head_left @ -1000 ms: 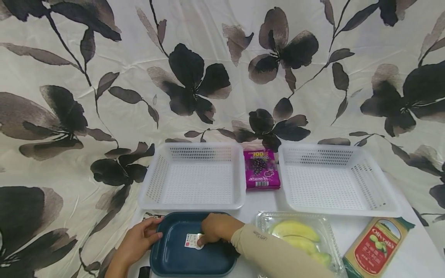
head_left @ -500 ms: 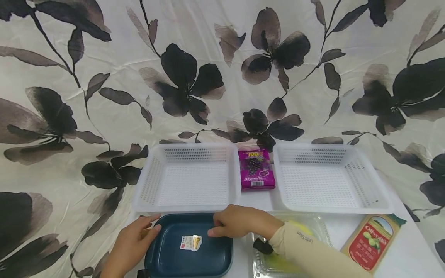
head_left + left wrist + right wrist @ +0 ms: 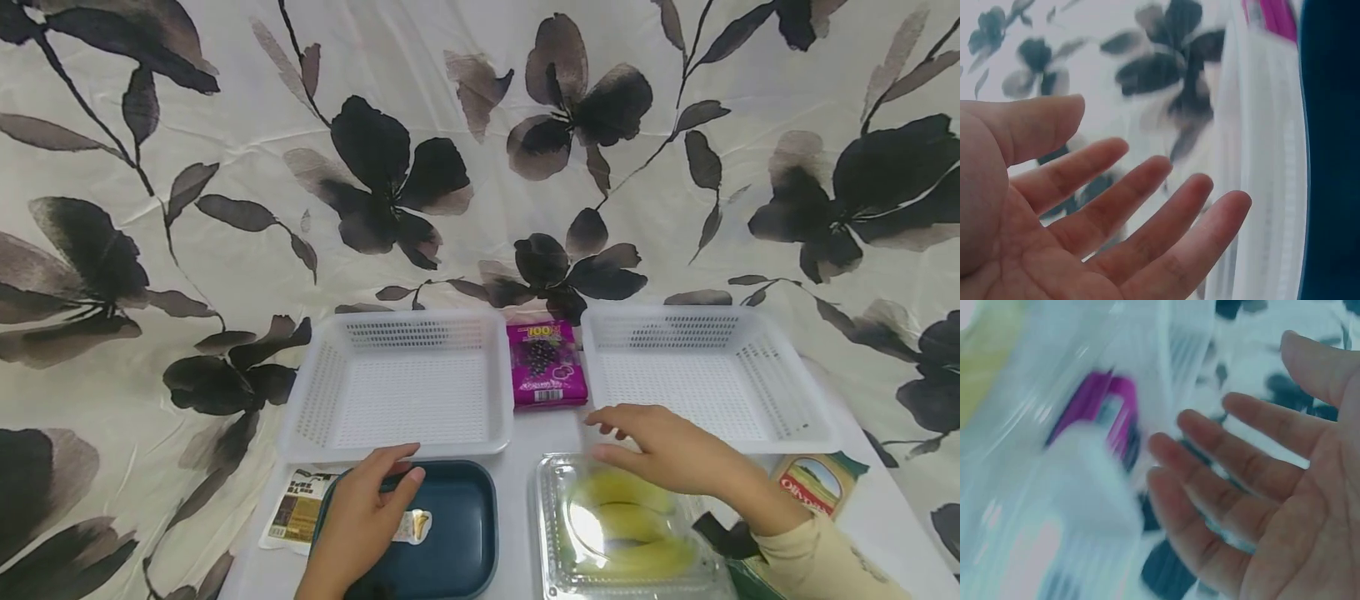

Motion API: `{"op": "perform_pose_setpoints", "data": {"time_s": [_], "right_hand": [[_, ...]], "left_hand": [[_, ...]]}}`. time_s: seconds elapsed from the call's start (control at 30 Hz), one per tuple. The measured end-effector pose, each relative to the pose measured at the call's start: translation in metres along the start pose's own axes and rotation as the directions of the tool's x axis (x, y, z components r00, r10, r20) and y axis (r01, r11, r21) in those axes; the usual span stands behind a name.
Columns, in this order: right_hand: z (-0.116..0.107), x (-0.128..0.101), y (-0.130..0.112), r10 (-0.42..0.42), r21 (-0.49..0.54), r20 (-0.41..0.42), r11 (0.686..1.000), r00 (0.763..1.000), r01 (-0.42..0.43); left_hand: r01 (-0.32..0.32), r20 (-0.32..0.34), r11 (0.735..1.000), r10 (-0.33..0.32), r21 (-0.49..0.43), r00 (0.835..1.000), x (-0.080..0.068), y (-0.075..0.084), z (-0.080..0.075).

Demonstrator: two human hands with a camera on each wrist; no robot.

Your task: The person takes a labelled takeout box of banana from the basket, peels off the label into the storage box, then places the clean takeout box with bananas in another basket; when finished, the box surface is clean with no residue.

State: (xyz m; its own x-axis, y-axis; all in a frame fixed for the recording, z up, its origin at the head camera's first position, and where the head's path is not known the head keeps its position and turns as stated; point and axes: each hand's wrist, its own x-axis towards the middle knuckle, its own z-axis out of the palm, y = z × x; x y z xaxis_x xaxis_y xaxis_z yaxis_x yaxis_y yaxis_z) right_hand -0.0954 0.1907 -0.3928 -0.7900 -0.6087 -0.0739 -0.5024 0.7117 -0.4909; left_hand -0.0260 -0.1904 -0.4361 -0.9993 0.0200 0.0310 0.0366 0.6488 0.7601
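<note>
My left hand (image 3: 367, 517) hovers over the left part of a dark blue tray (image 3: 468, 533), fingers loosely extended. A small white label (image 3: 416, 527) in the tray is partly hidden behind it. In the left wrist view the left palm (image 3: 1029, 262) is bare, fingers spread. My right hand (image 3: 675, 450) is held over the back right corner of a clear plastic clamshell (image 3: 553, 533) with yellow bananas (image 3: 626, 523) inside. The right wrist view shows that hand's palm (image 3: 1297, 544) with nothing in it and the fingers apart.
Two white perforated baskets (image 3: 420, 400) (image 3: 682, 392) stand at the back, with a purple grape-pictured packet (image 3: 547, 367) between them. A brown and white packet (image 3: 296, 508) lies left of the tray. Behind the right forearm is an olive-labelled package (image 3: 813, 483).
My right hand has left the tray and moved right over the clamshell. My left hand has come off the tray's left rim and moved right over it, uncovering the brown and white packet.
</note>
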Motion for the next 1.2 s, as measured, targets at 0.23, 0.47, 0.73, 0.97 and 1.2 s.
{"op": "perform_pose_setpoints", "data": {"time_s": [0.23,0.47,0.73,0.97,1.2], "right_hand": [[-0.007,-0.053,0.045,0.101,0.011,-0.158,0.995,0.982,-0.101],[0.008,-0.081,0.080,0.228,0.078,-0.178,0.973,0.957,-0.217],[0.025,-0.101,0.103,0.247,0.181,-0.144,0.959,0.958,-0.219],[0.039,-0.107,0.112,0.249,0.342,-0.052,0.914,0.967,-0.217],[0.048,-0.109,0.116,0.261,0.430,-0.016,0.873,0.965,-0.229]], "left_hand": [[-0.082,0.137,0.991,0.095,-0.104,0.986,0.017,0.024,0.045],[-0.182,0.238,0.977,0.204,-0.110,0.950,0.033,0.042,0.090],[-0.206,0.284,0.968,0.239,-0.141,0.928,0.035,0.054,0.123],[-0.181,0.318,0.977,0.207,-0.110,0.925,0.031,0.052,0.133],[-0.156,0.344,0.985,0.171,-0.073,0.923,0.030,0.050,0.133]]}}
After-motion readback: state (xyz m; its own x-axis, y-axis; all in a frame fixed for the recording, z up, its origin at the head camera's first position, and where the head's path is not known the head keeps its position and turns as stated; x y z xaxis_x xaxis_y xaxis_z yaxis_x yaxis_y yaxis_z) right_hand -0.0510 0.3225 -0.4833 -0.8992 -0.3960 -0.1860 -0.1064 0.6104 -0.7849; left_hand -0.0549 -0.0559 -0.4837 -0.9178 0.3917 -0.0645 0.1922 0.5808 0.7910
